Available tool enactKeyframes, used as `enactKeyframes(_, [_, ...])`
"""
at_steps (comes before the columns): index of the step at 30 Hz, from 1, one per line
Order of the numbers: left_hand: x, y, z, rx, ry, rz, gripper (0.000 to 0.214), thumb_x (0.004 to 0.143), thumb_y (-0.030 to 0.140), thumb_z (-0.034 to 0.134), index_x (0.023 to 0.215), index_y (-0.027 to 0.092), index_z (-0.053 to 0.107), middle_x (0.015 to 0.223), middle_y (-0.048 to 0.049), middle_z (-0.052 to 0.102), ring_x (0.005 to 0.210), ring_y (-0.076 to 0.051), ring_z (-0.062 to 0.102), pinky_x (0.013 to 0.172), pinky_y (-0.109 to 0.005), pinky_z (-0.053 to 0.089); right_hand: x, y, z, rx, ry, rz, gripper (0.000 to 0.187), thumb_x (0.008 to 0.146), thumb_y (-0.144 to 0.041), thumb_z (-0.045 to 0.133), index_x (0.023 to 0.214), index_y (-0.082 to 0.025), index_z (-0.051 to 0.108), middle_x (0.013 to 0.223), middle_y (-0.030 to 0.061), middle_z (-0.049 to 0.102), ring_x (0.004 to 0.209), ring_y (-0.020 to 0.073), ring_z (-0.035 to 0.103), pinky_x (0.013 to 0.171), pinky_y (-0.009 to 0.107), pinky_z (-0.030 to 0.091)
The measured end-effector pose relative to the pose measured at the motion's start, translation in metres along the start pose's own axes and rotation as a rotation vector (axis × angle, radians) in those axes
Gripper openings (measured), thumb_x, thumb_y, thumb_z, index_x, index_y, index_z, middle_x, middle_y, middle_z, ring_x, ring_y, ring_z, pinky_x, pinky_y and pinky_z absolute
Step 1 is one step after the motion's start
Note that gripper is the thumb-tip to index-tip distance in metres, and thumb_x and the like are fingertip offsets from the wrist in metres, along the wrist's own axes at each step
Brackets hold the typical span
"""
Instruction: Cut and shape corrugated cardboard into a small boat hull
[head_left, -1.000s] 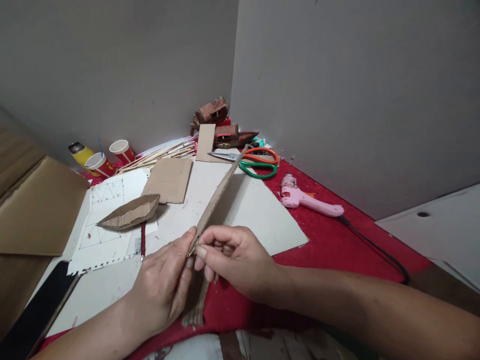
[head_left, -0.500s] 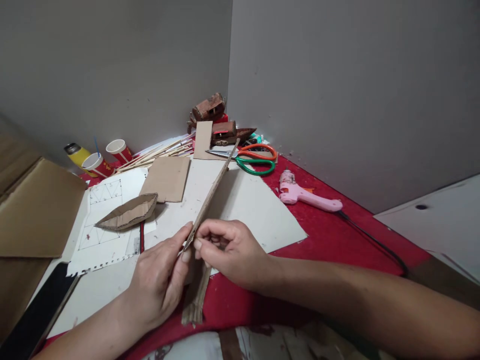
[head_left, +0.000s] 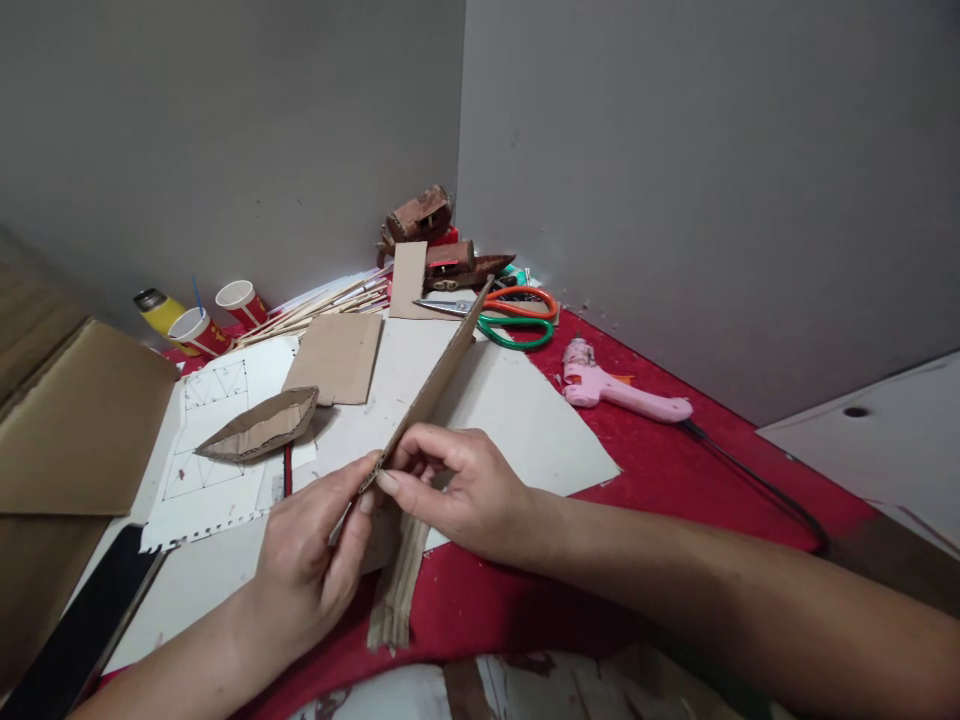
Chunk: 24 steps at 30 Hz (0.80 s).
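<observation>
Here the left hand (head_left: 311, 550) and right hand (head_left: 469, 495) both pinch the near end of one cardboard strip (head_left: 437, 388), held up over the desk (head_left: 637, 480). One boat-shaped piece (head_left: 259, 428) lies already formed at left, while this strip looks flat and apparently not yet joined to anything. The count: two paper cups (head_left: 206, 335), one pair of scissors (head_left: 465, 309), one glue gun (head_left: 611, 393).
</observation>
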<state>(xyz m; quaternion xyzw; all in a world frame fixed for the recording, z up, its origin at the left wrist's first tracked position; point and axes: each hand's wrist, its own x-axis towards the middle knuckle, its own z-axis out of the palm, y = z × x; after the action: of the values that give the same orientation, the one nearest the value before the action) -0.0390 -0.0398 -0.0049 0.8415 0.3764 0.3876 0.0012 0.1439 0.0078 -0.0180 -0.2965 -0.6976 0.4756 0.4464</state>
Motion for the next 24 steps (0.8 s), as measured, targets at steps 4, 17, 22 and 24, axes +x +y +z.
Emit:
enactKeyframes(4, [0.002,0.000,-0.001,0.011,-0.021,0.020,0.054,0.082,-0.002,0.057,0.133,0.014,0.051,0.112,-0.0100,0.071,0.102,-0.014,0.068,0.090,-0.019,0.052,0.000,0.000,-0.002,-0.039,-0.027,-0.052,0.017,0.085,-0.027,0.063,0.074,-0.016,0.056,0.065,-0.0027,0.057,0.054,0.0076,0.050,0.051,0.018,0.042])
enactKeyframes(17, [0.000,0.007,0.003,-0.002,-0.048,0.071,0.055,0.082,-0.002,0.052,0.135,0.011,0.050,0.113,-0.0115,0.070,0.105,-0.015,0.066,0.091,-0.022,0.052,-0.007,-0.009,0.012,-0.308,0.100,-0.292,0.025,0.080,-0.009,0.045,0.063,-0.023,0.032,0.053,-0.0068,0.035,0.046,0.0079,0.030,0.045,0.023,0.026])
enactKeyframes(22, [0.000,0.005,0.008,0.009,-0.008,-0.042,0.044,0.085,0.003,0.054,0.127,0.016,0.056,0.109,-0.0072,0.072,0.093,-0.014,0.069,0.083,-0.020,0.053,-0.002,-0.008,0.004,-0.280,0.133,-0.351,0.023,0.081,-0.010,0.045,0.062,-0.021,0.041,0.054,-0.0051,0.044,0.048,0.0079,0.038,0.047,0.021,0.032])
enactKeyframes(24, [0.004,-0.001,0.005,-0.009,0.038,-0.205,0.033,0.089,0.009,0.054,0.120,0.019,0.059,0.103,-0.0040,0.072,0.084,-0.012,0.068,0.076,-0.020,0.052,-0.001,-0.013,-0.006,-0.269,0.156,-0.333,0.022,0.084,-0.011,0.046,0.064,-0.019,0.048,0.056,-0.0036,0.051,0.050,0.0082,0.045,0.049,0.021,0.037])
